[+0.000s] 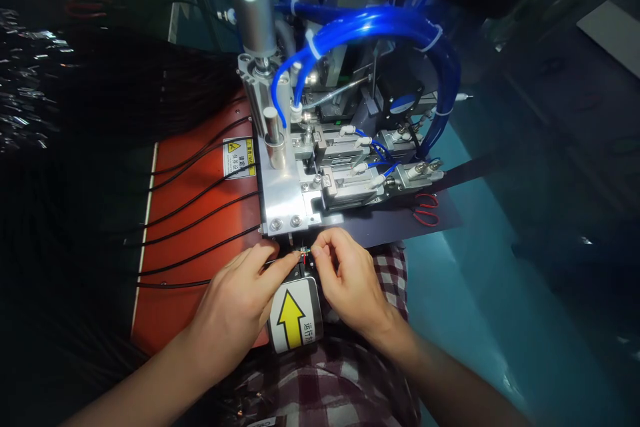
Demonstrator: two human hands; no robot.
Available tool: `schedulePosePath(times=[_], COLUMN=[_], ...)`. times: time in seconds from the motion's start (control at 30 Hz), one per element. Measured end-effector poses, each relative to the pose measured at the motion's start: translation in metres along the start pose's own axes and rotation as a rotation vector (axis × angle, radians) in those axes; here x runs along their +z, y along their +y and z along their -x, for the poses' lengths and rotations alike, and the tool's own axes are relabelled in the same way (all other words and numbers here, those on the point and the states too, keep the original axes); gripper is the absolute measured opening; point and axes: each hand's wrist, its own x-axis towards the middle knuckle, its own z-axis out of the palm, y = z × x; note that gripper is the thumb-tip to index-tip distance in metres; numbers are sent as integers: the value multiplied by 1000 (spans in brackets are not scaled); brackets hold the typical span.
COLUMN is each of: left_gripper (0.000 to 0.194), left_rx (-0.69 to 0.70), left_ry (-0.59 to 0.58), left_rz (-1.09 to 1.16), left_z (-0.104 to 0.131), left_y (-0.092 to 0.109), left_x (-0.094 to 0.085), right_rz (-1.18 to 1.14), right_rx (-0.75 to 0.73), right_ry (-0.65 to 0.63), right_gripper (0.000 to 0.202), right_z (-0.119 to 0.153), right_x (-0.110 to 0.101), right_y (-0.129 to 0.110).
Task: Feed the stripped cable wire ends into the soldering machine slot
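At the front edge of the metal machine [287, 197], my two hands meet over a small bunch of thin coloured wires [305, 252]. My right hand [350, 280] pinches the wire ends between thumb and index finger. From the other side, my left hand [240, 297] is closed, its thumb tip pressed at the wires; its other fingers curl partly out of sight. A black cable [175, 284] runs under the left hand. Just below the fingertips is a black part bearing a white label with a yellow arrow [291, 320].
More black cables cross the red-orange surface [175, 213] on the left, near a warning label [240, 158]. Blue air hoses [375, 20] arch over pneumatic cylinders [353, 187]. Red-handled scissors [426, 210] lie on the dark plate at right. A bundle of dark cables [100, 100] fills the far left.
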Motion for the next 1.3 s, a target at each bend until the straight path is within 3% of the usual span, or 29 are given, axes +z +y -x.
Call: schedulePosePath(times=[0.33,0.6,0.87,1.13,1.3], left_gripper=[34,36,33,31,29], left_rx=[43,48,47,28,14], left_ry=[12,44,55,48,48], left_rz=[-64,-92,-79,-44,-12], left_z=[1,-2,-3,-5,-5], left_y=[1,1,2,3,5], left_x=[-3,0,-2,-5,-6], right_rz=[131,-95,-279,-140,-239], right_rx=[76,233,196,48,156], right_ry=[-27,-28,-65,103,51], right_gripper=[10,17,18,12,16], right_z=[-5,-2,-6,0,-1], right_x=[0,-5,7,11,10], right_y=[-9,16,-4,-5,-3])
